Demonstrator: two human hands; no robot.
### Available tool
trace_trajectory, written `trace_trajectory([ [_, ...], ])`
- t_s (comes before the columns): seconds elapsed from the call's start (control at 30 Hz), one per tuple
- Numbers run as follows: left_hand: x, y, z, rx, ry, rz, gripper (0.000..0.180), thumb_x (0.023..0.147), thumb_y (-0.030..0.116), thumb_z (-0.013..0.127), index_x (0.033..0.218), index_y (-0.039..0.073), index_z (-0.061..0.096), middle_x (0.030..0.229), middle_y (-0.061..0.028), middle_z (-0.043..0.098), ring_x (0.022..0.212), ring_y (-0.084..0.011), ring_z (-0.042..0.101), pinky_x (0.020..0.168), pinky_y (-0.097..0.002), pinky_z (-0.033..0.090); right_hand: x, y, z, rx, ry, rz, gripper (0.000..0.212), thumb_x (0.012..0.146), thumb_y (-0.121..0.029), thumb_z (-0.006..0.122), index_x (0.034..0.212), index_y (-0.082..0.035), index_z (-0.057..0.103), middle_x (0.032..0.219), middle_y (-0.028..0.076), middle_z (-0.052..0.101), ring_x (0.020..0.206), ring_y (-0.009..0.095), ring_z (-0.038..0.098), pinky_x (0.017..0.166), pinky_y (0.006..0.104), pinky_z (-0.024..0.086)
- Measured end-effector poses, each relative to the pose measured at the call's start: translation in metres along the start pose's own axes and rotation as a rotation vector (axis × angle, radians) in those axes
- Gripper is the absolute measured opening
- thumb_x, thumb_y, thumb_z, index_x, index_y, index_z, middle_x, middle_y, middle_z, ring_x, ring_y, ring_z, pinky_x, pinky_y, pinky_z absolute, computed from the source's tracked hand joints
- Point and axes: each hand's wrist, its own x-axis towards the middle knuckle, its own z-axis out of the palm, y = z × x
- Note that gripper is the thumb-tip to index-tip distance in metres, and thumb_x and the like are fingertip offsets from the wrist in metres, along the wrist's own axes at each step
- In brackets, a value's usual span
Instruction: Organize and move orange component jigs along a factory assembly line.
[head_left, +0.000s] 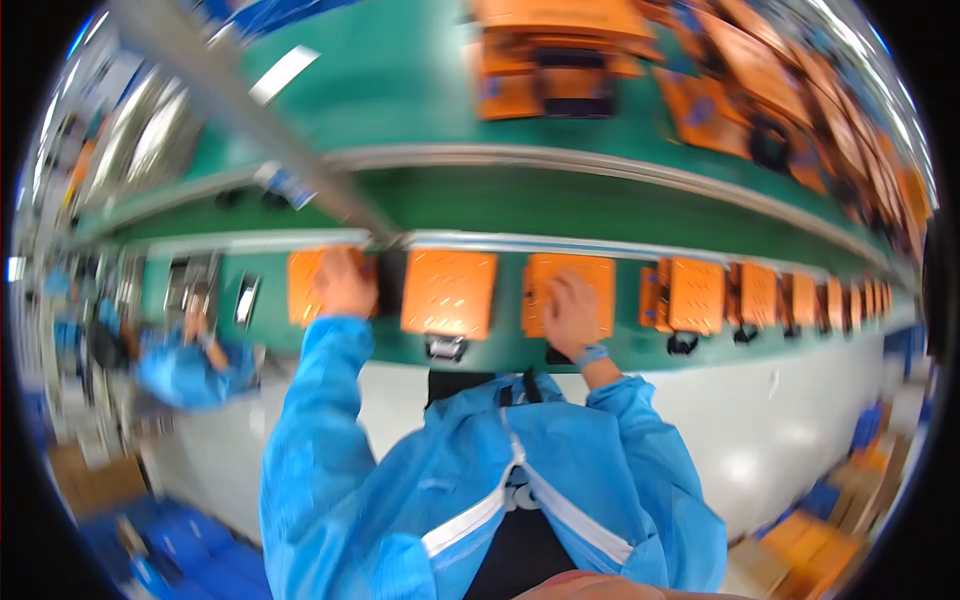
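My left hand (345,287) is at the right part of an orange square panel (303,290) on the green bench. Blur and the back of the hand hide its fingers, so any grip cannot be made out. Fingers down, my right hand (570,315) rests on top of another orange panel (600,283). Its fingers look spread on the slotted surface. Between my hands lies a third orange panel (449,290) with rows of small slots. A black and silver part (446,348) juts from its near edge.
Several more orange panels (696,295) run along the bench to the right. Orange stacks (565,30) sit on the upper shelf (400,100). A grey post (250,120) slants down to the bench. At left sits a co-worker in a blue sleeve (195,372), near a dark-edged flat part (246,299).
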Motion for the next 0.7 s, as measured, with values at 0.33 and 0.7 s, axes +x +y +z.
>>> trace_trajectory([
  [0.33, -0.005, 0.003, -0.008, 0.212, -0.187, 0.016, 0.099, 0.098, 0.031, 0.079, 0.185, 0.006, 0.037, 0.188, -0.02, 0.045, 0.172, -0.0426, 0.043, 0.136, -0.0642, 0.036, -0.01, 0.007, 0.001, 0.059, 0.135, -0.012, 0.037, 0.102, -0.02, 0.075, 0.135, -0.006, 0.074, 0.151, 0.019, 0.069, 0.149, 0.042, 0.064, 0.119, 0.0597, 0.053],
  [0.7, -0.003, 0.023, -0.025, 0.393, -0.413, -0.166, 0.109, 0.103, 0.036, 0.084, 0.19, 0.013, 0.024, 0.194, -0.016, 0.032, 0.178, -0.0375, 0.033, 0.138, -0.0635, 0.034, -0.015, 0.017, 0.006, 0.095, 0.114, -0.027, 0.033, 0.107, -0.023, 0.07, 0.136, -0.008, 0.075, 0.154, 0.018, 0.068, 0.155, 0.039, 0.059, 0.124, 0.0575, 0.048],
])
